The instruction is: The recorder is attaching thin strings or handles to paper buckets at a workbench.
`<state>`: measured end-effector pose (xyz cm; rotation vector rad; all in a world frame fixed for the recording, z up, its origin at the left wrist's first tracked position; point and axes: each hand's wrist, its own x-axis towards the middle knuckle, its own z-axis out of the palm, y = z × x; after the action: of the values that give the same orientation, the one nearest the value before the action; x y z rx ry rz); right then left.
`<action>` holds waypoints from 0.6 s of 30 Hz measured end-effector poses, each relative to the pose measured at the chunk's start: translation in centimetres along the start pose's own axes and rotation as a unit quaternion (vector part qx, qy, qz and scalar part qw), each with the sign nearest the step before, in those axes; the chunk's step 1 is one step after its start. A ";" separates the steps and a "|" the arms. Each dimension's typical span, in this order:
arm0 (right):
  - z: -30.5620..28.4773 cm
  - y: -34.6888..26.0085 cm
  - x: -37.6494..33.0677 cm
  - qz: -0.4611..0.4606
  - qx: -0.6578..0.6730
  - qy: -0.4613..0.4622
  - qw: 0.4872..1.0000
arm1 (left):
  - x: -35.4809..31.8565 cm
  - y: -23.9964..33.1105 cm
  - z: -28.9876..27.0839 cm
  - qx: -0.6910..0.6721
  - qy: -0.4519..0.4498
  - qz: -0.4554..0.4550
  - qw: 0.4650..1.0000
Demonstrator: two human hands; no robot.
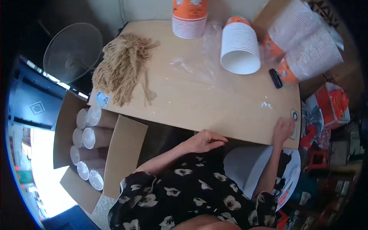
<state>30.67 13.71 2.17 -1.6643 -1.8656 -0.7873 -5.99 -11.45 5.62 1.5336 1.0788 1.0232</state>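
My left hand (pixel 205 140) rests at the near edge of the wooden table (pixel 199 103), fingers loosely curled with nothing in them. At the near right corner of the table my right hand (pixel 283 129) lies flat on the wood, empty, next to a small tag on the corner. A stack of white paper cups (pixel 240 46) lies on its side at the far middle of the table on clear plastic wrap. A bundle of tan straw-like strings (pixel 122 67) lies at the far left.
An upright stack of orange-and-white cups (pixel 189 17) stands at the table's back edge. More wrapped cup stacks (pixel 304 42) lie at the right. A small black object (pixel 275 78) lies beside them. An open cardboard box (pixel 96 149) with capped tubes sits left; a fan (pixel 73 51) stands behind.
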 end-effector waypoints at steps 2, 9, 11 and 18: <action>-1.7 -4.1 -1.0 -0.097 0.143 -0.002 0.985 | 0.2 -0.2 -0.6 -0.031 -0.013 -0.006 0.999; -5.2 -19.2 4.2 0.064 0.484 -0.050 0.871 | 2.2 0.1 -4.9 0.033 0.154 -0.016 0.987; -4.8 -21.6 7.4 0.096 0.527 -0.010 0.844 | 6.2 0.3 -8.2 0.126 0.294 0.037 0.947; -1.9 -25.2 13.6 0.041 0.497 0.020 0.867 | 18.3 -1.4 -14.8 0.142 0.462 0.188 0.855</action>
<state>4.06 19.82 11.02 -1.0076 -1.6792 0.2083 -15.69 9.84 8.84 1.5178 1.6632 2.0761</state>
